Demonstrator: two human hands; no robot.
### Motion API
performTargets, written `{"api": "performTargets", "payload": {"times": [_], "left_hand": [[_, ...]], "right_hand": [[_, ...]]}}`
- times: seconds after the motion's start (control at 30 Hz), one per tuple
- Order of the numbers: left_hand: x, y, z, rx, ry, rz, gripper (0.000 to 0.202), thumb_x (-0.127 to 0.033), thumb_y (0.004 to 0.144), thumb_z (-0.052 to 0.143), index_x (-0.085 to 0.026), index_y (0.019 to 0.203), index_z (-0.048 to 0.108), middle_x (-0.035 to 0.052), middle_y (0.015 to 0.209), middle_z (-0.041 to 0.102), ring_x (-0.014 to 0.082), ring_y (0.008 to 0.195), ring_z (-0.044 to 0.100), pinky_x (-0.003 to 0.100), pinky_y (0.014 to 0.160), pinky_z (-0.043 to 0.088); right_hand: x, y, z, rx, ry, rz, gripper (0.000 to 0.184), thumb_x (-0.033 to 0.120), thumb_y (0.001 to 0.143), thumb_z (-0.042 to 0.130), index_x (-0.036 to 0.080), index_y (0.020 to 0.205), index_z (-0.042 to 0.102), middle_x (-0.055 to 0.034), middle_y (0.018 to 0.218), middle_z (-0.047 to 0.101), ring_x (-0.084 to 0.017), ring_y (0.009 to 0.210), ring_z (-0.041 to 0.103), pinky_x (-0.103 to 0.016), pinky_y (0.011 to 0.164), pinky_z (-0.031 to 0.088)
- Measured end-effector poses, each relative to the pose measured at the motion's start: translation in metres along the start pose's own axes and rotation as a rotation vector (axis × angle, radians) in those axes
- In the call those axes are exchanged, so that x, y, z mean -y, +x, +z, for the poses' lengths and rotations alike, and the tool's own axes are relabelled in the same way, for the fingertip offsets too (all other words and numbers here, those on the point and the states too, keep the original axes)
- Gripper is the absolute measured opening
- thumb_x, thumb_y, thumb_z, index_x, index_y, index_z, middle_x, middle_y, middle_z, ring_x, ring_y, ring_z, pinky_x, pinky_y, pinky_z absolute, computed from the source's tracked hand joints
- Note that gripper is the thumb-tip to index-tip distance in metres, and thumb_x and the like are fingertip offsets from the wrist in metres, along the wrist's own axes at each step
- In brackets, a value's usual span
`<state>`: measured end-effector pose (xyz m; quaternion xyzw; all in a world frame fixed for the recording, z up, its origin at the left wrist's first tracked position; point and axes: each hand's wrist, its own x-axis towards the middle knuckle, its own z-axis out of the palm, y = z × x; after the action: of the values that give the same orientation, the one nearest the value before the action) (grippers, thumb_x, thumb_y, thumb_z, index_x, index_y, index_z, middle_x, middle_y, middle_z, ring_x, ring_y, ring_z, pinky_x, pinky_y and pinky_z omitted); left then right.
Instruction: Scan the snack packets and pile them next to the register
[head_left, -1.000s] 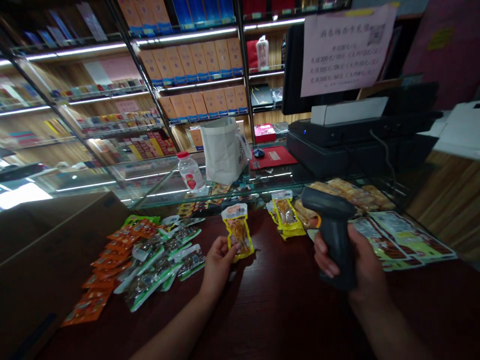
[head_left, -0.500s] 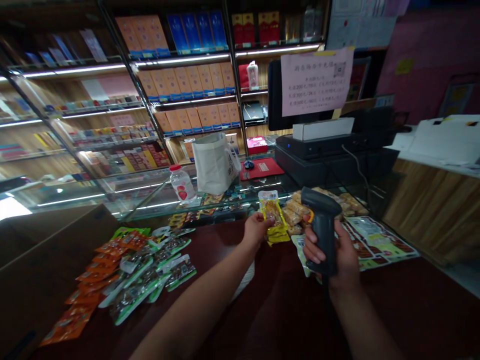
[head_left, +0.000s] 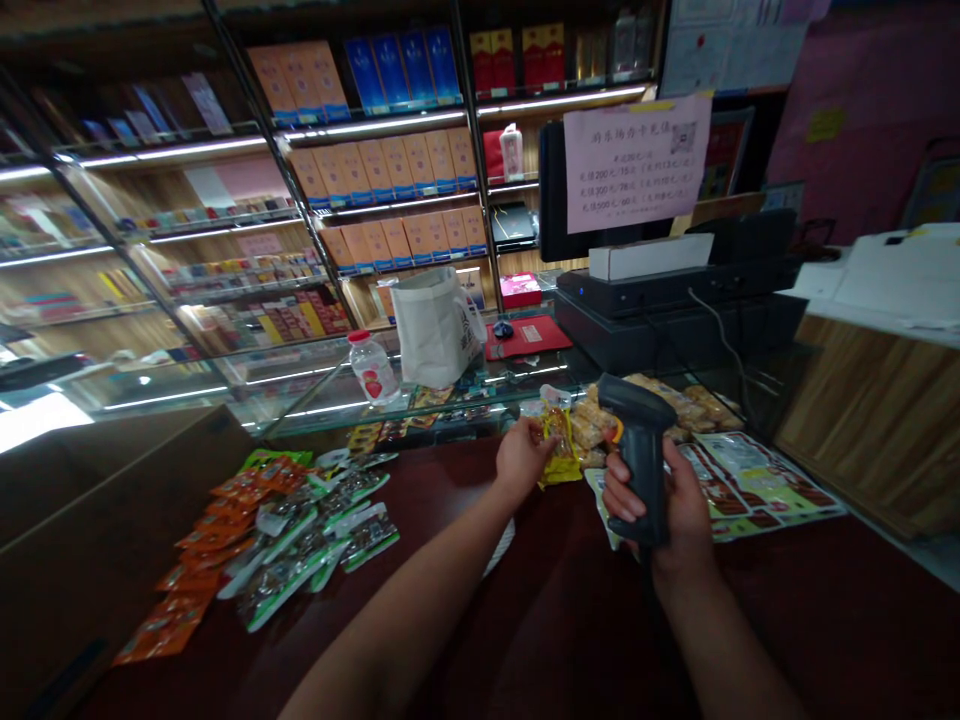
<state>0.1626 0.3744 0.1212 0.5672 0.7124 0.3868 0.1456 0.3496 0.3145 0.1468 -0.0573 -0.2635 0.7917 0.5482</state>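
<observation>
Small yellow-edged clear plastic snack pouch (head_left: 559, 447), pinched at its near side between closed fingers of left hand (head_left: 523, 457), held above dark red wooden counter (head_left: 525, 620) just beside head of dark grey pistol-grip barcode scanner (head_left: 639, 440) — handle wrapped tight in right hand (head_left: 679, 505). Probably light, limp, slick — best gripped by flat sealed rim.

Taped on the monitor (head_left: 551, 200), a pink notice (head_left: 636, 160): rows of print, too blurred to read, with a square code at top right. Nothing legible elsewhere.
</observation>
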Motion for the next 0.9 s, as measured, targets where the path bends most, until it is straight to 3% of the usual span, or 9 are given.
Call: {"api": "performTargets", "payload": {"times": [0.1,0.2,0.37,0.5,0.6,0.73,0.8,0.9], "left_hand": [[0.005,-0.002,-0.004,-0.092,0.035,0.075,0.028,-0.041,0.08,0.07,-0.018,0.095,0.061,0.0053,0.088,0.065,0.018,0.08,0.059,0.027,0.069,0.04],[0.017,-0.008,-0.009,-0.178,-0.01,0.099,0.026,-0.041,0.085,0.064,-0.017,0.096,0.062,0.0078,0.093,0.064,0.02,0.086,0.06,0.03,0.077,0.044],[0.054,-0.036,-0.037,-0.146,0.024,0.219,0.022,-0.038,0.089,0.059,-0.018,0.098,0.063,0.0079,0.098,0.066,0.0213,0.095,0.06,0.033,0.087,0.046],[0.092,-0.045,-0.097,-0.147,0.324,0.265,0.02,-0.033,0.094,0.051,-0.019,0.099,0.065,0.0084,0.106,0.067,0.0217,0.105,0.058,0.033,0.096,0.044],[0.121,-0.025,-0.161,-0.113,0.764,0.046,0.031,-0.023,0.096,0.038,-0.02,0.109,0.067,0.0095,0.118,0.066,0.0218,0.112,0.057,0.031,0.099,0.043],[0.157,0.008,-0.233,-0.066,0.93,-0.178,0.033,-0.01,0.082,0.043,-0.009,0.099,0.071,0.0222,0.108,0.068,0.0335,0.106,0.06,0.04,0.091,0.045],[0.172,0.017,-0.253,-0.024,0.979,-0.263,0.028,-0.011,0.078,0.048,-0.007,0.092,0.072,0.0255,0.105,0.069,0.0362,0.105,0.06,0.041,0.089,0.044],[0.188,0.023,-0.263,0.05,1.015,-0.36,0.022,-0.017,0.074,0.055,-0.009,0.087,0.072,0.0257,0.101,0.071,0.0376,0.103,0.061,0.041,0.087,0.045]], "right_hand": [[0.0,0.0,0.0,-0.018,-0.023,0.001,0.039,0.051,0.085,0.06,0.014,0.098,0.066,0.0017,0.067,0.053,-0.005,0.038,0.037,-0.017,0.037,0.037],[0.0,-0.001,0.002,-0.032,-0.052,0.011,0.04,0.052,0.085,0.059,0.015,0.098,0.067,0.0019,0.067,0.051,-0.005,0.038,0.034,-0.018,0.036,0.036],[-0.002,-0.006,0.003,-0.041,-0.014,0.046,0.034,0.049,0.086,0.06,0.017,0.096,0.066,0.0019,0.068,0.052,-0.005,0.039,0.037,-0.016,0.038,0.04],[-0.002,-0.01,0.006,-0.062,0.004,0.081,0.039,0.049,0.089,0.055,0.015,0.101,0.068,0.0013,0.067,0.052,-0.004,0.038,0.037,-0.016,0.037,0.041],[-0.003,-0.013,0.008,-0.079,-0.009,0.088,0.04,0.05,0.091,0.052,0.015,0.101,0.068,0.0006,0.067,0.052,-0.005,0.037,0.037,-0.018,0.036,0.04],[-0.006,-0.013,0.01,-0.099,-0.029,0.088,0.039,0.051,0.088,0.056,0.016,0.099,0.068,0.0009,0.066,0.051,-0.005,0.037,0.036,-0.018,0.035,0.04],[-0.007,-0.012,0.009,-0.108,-0.03,0.09,0.036,0.05,0.087,0.057,0.017,0.097,0.068,0.0011,0.066,0.051,-0.005,0.037,0.036,-0.018,0.036,0.04],[-0.008,-0.01,0.009,-0.135,-0.046,0.084,0.034,0.049,0.087,0.057,0.017,0.096,0.067,0.0012,0.066,0.052,-0.005,0.037,0.036,-0.018,0.036,0.04]]}}
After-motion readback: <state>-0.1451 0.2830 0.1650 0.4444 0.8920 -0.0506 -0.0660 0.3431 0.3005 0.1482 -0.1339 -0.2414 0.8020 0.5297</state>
